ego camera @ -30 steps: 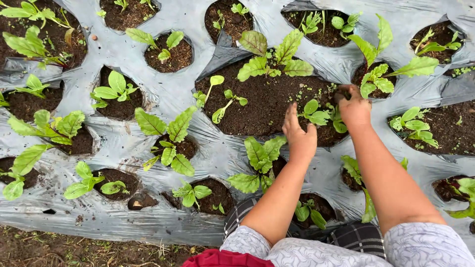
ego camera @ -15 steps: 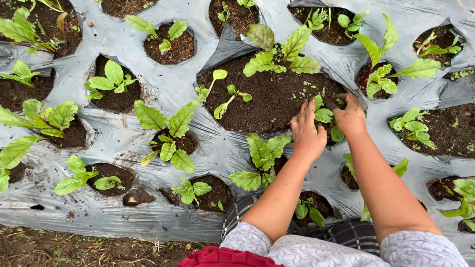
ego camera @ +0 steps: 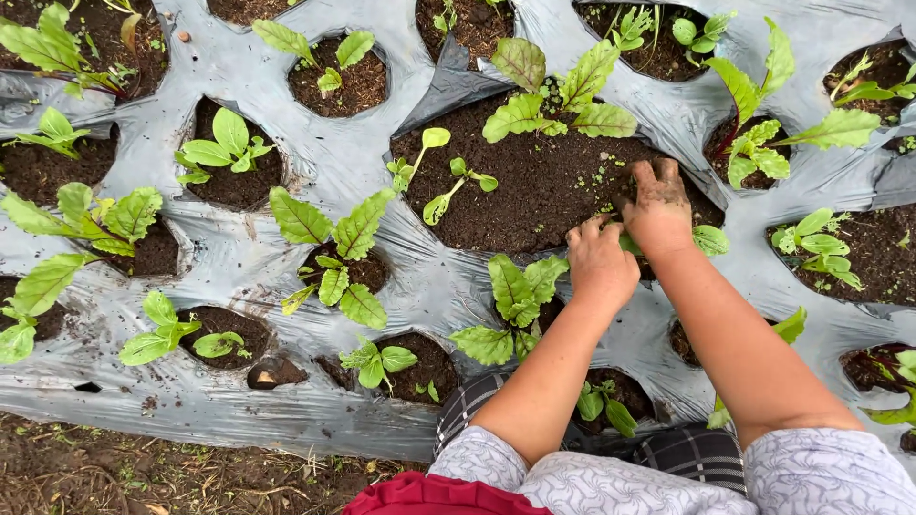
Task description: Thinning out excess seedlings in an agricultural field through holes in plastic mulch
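Note:
My left hand (ego camera: 601,265) and my right hand (ego camera: 658,205) are close together at the right edge of a large patch of dark soil (ego camera: 534,186). A small green seedling (ego camera: 710,238) lies under and between them, with only its leaves showing. My left hand's fingers curl down at the plant's base. My right hand is muddy and lies palm down on the soil, fingers slightly apart. Whether it grips the stem is hidden.
Grey plastic sheeting (ego camera: 334,162) covers the bed, cut with round holes that hold leafy seedlings (ego camera: 334,257). A taller plant (ego camera: 558,100) stands at the far side of the large opening. Bare earth (ego camera: 143,472) runs along the near edge. My knees show at the bottom.
My left hand has moved right to meet my right hand, and its spread fingers have curled down. My right hand has lowered flat onto the soil over the seedling.

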